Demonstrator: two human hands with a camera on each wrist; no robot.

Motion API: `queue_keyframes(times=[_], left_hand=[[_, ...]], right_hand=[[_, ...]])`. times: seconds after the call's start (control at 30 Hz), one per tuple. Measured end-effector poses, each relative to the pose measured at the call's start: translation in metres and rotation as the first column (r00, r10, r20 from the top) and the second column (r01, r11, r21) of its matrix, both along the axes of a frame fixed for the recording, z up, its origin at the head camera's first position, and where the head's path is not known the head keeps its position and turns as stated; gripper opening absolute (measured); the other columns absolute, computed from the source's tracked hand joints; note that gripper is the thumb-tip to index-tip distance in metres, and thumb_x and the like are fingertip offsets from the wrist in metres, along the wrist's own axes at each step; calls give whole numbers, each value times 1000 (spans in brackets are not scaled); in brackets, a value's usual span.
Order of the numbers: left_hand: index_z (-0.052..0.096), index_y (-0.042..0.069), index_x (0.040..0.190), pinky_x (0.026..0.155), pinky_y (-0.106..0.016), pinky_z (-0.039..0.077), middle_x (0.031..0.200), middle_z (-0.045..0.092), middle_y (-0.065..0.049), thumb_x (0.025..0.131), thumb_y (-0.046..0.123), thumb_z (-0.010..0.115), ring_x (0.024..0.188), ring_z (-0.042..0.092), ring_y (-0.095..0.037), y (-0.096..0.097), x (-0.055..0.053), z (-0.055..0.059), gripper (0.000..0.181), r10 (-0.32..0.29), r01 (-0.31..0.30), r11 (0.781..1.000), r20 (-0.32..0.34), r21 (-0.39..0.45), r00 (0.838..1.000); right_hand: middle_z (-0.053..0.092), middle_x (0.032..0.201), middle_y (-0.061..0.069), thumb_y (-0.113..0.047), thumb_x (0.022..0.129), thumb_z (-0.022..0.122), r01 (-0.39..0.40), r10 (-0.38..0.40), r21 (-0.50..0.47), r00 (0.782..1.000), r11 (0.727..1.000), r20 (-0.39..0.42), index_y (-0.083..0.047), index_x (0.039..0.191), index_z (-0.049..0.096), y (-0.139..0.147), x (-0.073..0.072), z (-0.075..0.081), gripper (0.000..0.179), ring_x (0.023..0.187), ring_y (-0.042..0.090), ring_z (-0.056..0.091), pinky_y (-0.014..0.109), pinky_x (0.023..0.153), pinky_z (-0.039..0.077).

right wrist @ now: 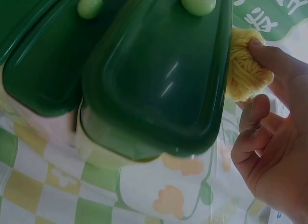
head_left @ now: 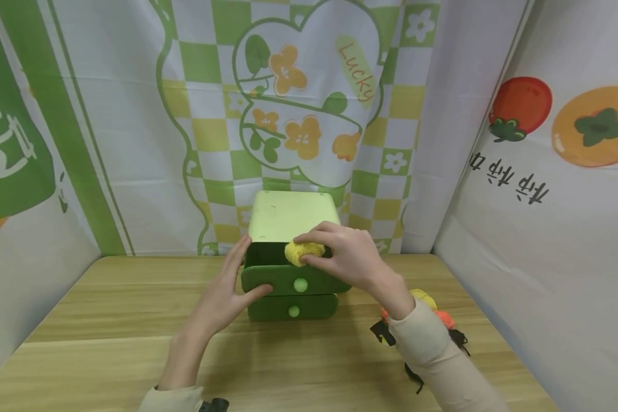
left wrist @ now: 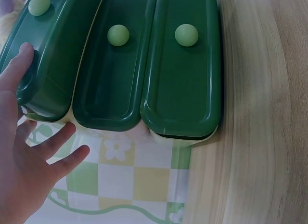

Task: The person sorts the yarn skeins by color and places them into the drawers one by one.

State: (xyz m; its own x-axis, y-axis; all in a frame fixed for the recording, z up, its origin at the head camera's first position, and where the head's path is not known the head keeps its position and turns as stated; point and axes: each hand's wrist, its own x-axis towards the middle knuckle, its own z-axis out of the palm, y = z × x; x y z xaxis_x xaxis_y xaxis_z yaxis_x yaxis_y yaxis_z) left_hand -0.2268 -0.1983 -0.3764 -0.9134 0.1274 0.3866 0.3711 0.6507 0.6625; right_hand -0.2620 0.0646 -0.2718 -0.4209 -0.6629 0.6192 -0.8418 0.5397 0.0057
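In the head view a small green drawer cabinet [head_left: 293, 214] stands on the table, its top drawer [head_left: 278, 280] pulled out. My right hand [head_left: 352, 254] pinches a ball of yellow yarn [head_left: 302, 252] between thumb and fingers, over the opening of that drawer. The right wrist view shows the same yarn ball [right wrist: 248, 65] just beyond the drawer's front edge. At the cabinet's left side is my left hand [head_left: 224, 300], its thumb on the top drawer's front. The left wrist view shows its fingers [left wrist: 70, 159] spread and fairly straight beside the drawers.
Two lower drawers, the middle one [left wrist: 108, 79] and the bottom one [left wrist: 183, 84], look pushed in. Right of the cabinet lie yellow yarn [head_left: 423, 298], orange yarn [head_left: 445, 319] and black yarn [head_left: 459, 339], partly behind my right forearm. A patterned cloth [head_left: 201, 126] hangs behind.
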Motion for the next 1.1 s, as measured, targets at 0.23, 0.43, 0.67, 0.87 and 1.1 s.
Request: queue_keyframes(times=[0.23, 0.43, 0.67, 0.87, 1.1], left_hand=[[0, 38, 159, 107, -74, 32, 169, 1, 6, 86, 59, 69, 152, 17, -39, -1, 1, 0, 103, -9, 9, 1000, -7, 2, 1000], [0, 40, 159, 105, -75, 34, 168, 0, 9, 85, 60, 68, 151, 19, -41, -1, 1, 0, 102, -2, 2, 1000, -2, -4, 1000], [0, 41, 159, 104, -75, 34, 168, 0, 8, 85, 60, 68, 150, 20, -41, -1, 1, -1, 102, -2, 2, 1000, 1, 3, 1000], [1, 40, 159, 106, -75, 33, 168, 1, 7, 85, 59, 69, 151, 20, -40, -1, 1, 0, 103, -3, 3, 1000, -5, 6, 1000], [0, 40, 159, 105, -75, 33, 168, 0, 9, 86, 58, 69, 151, 19, -40, -1, 2, -1, 103, -3, 3, 1000, 0, 12, 1000]], right_hand=[[73, 103, -9, -36, 87, 76, -20, 20, 11, 1000, 1000, -2, -28, 116, 74, -13, 0, -2, 29, 65, 3, 63, 14, 48, 40], [73, 105, -10, -37, 89, 75, -6, 6, 14, 1000, 1000, 22, -29, 117, 74, -18, -1, -5, 30, 63, 3, 62, 14, 46, 39], [73, 107, -10, -37, 89, 74, 22, -23, 16, 998, 1000, 52, -30, 119, 73, -22, 0, -7, 31, 60, -1, 55, 14, 46, 38], [73, 109, -9, -37, 90, 73, 32, -33, 20, 998, 999, 59, -29, 121, 72, -24, -2, -9, 32, 62, 0, 57, 15, 47, 40], [72, 111, -9, -37, 90, 73, 38, -39, 16, 997, 999, 74, -28, 122, 72, -26, -1, -9, 33, 64, 1, 58, 15, 48, 40]])
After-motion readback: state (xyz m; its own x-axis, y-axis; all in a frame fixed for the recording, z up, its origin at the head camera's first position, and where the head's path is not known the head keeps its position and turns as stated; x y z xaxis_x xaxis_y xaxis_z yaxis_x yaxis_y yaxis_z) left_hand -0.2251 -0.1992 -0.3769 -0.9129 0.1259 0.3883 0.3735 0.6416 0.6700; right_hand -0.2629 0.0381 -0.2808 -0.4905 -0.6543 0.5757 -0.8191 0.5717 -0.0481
